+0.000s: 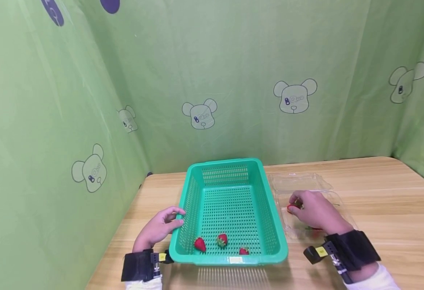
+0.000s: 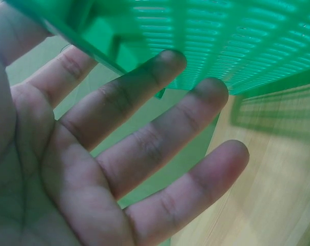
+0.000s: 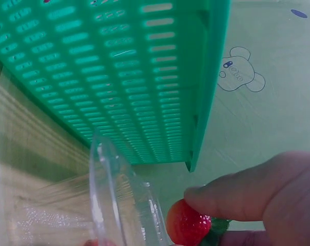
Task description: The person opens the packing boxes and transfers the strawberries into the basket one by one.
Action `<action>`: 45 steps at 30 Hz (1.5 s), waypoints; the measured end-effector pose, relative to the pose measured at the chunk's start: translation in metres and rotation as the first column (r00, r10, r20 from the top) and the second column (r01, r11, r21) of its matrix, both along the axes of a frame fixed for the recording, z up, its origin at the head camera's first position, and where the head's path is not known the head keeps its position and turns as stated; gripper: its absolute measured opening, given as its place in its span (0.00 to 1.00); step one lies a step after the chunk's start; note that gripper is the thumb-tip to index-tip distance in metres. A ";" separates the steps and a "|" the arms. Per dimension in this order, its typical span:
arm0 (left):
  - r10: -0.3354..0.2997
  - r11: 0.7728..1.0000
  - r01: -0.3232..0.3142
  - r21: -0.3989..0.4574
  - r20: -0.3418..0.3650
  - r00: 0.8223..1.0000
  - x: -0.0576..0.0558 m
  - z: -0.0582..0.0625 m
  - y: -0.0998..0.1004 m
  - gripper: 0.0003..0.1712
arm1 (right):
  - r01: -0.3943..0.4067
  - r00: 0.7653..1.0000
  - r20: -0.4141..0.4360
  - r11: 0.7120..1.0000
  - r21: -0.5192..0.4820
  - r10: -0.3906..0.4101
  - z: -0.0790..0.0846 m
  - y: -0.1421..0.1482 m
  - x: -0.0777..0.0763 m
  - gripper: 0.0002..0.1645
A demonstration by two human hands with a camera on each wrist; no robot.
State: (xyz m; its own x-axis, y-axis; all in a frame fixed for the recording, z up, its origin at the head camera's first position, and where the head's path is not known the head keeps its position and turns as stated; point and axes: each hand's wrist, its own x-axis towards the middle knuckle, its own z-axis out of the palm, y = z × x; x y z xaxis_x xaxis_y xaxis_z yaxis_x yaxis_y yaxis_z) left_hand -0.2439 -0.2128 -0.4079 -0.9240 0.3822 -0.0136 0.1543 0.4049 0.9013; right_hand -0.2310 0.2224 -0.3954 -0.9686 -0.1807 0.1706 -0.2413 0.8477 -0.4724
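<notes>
A green plastic basket [image 1: 228, 213] stands on the table, with a few strawberries [image 1: 222, 240] in its near end. At the basket's left side, my left hand [image 1: 160, 227] holds the rim, thumb and index finger over the edge. The other fingers [image 2: 155, 138] spread along the outside of the perforated wall. To the basket's right, my right hand [image 1: 315, 209] pinches a strawberry [image 3: 188, 223] by its leafy end, over an open clear plastic clamshell box [image 1: 288, 229]. More red fruit shows inside that box, partly hidden under the hand.
The box's clear lid [image 1: 298, 181] lies folded back toward the rear, close to the basket's right wall. A wooden table [image 1: 389, 197] carries everything. Green curtains [image 1: 240, 80] with bear-head prints hang behind and at the left.
</notes>
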 end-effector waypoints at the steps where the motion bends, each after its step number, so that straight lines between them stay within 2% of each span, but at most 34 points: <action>1: 0.000 1.000 0.000 -0.001 0.001 1.000 0.000 0.000 0.000 0.16 | -0.002 1.000 -0.004 1.000 -0.001 0.002 0.001 0.000 0.001 0.08; 12: -0.001 1.000 0.001 -0.004 -0.003 1.000 0.001 0.003 0.001 0.16 | 0.002 0.999 -0.050 1.000 -0.014 -0.002 0.010 -0.004 0.005 0.09; 18: -0.010 1.000 0.010 0.004 0.001 1.000 0.002 0.002 0.001 0.17 | 0.001 0.998 -0.055 1.000 -0.023 -0.002 0.013 -0.005 0.008 0.08; 26: -0.001 1.000 0.001 -0.008 -0.010 1.000 0.002 0.002 0.001 0.17 | -0.001 0.995 -0.104 0.999 -0.036 -0.002 0.016 -0.008 0.010 0.06; 45: 0.007 1.000 -0.008 -0.024 -0.015 1.000 0.001 0.002 0.001 0.16 | -0.020 0.991 -0.135 0.998 -0.061 0.011 0.025 -0.017 0.017 0.07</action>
State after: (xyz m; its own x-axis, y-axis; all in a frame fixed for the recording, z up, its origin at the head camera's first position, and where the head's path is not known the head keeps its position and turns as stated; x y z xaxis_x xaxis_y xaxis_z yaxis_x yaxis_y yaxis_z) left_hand -0.2425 -0.2117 -0.4058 -0.9269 0.3751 -0.0090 0.1644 0.4278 0.8888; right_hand -0.2138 0.2056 -0.3704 -0.9333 -0.1804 0.3106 -0.3191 0.8132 -0.4866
